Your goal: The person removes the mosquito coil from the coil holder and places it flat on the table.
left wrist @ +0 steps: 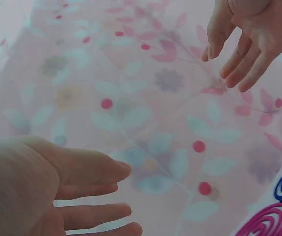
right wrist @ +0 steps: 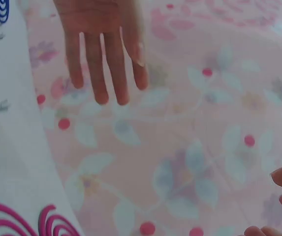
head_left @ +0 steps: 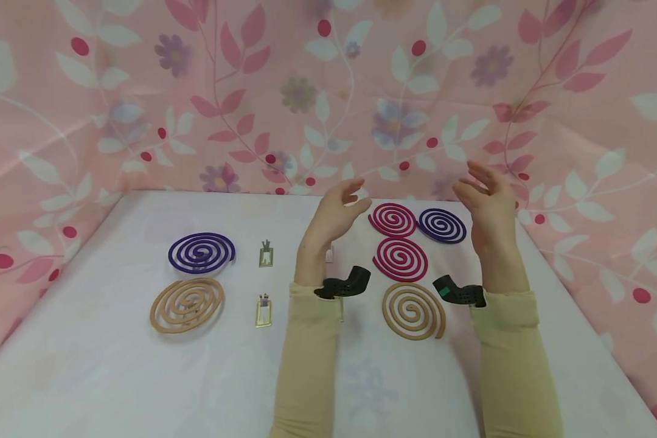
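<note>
My left hand (head_left: 334,213) is raised above the table with its fingers loosely extended and nothing in them. The right hand (head_left: 490,213) hangs in the air further right, also holding nothing, its thumb apart from the fingers. Between and below them lie spiral mosquito coils: an upper pink coil (head_left: 392,220), a lower pink coil (head_left: 400,259), a dark blue coil (head_left: 441,225) and a tan coil (head_left: 412,312). In the left wrist view, the right hand (left wrist: 259,39) faces my left hand (left wrist: 81,182) across a wide gap.
At the left, a second dark blue coil (head_left: 199,253) and second tan coil (head_left: 188,302) appear over small supports. Small metal coil stands (head_left: 266,255) sit near the middle, others partly hidden behind the left arm. A floral cloth (head_left: 306,97) hangs behind the white table (head_left: 115,377).
</note>
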Demonstrator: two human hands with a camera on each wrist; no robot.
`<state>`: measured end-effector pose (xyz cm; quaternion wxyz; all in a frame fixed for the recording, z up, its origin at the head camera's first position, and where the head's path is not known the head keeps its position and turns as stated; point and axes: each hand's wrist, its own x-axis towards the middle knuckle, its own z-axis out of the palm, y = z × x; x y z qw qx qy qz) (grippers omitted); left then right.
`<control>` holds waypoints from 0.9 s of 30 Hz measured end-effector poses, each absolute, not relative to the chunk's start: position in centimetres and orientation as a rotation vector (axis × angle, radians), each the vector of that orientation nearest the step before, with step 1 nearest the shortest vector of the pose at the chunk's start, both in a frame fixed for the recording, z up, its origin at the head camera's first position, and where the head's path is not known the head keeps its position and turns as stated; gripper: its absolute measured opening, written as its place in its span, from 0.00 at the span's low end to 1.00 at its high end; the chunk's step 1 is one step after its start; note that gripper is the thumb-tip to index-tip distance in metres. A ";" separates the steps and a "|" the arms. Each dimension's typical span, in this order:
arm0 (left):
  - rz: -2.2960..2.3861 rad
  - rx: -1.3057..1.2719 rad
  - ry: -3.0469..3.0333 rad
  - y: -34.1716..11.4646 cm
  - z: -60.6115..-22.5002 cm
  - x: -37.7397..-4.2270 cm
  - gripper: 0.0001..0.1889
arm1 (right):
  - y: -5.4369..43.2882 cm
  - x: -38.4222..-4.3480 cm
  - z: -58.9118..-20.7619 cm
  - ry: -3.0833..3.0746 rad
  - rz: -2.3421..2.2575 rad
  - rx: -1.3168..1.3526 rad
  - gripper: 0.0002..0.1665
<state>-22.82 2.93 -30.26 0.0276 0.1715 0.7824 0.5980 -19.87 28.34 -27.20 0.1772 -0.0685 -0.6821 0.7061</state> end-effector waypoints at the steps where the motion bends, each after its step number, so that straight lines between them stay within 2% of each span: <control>1: 1.838 0.525 2.444 2.6 -29.9 -22.5 0.28 | 27.8 -19.5 -26.9 -1.930 2.005 -0.168 0.30; 15: 1.933 0.573 2.581 -1.4 -25.2 -18.4 0.26 | 21.2 -15.6 -24.7 -1.845 2.074 0.167 0.25; 27: 1.840 0.642 2.666 -5.1 -23.6 -16.5 0.25 | 17.2 -12.9 -25.2 -1.973 2.083 0.342 0.31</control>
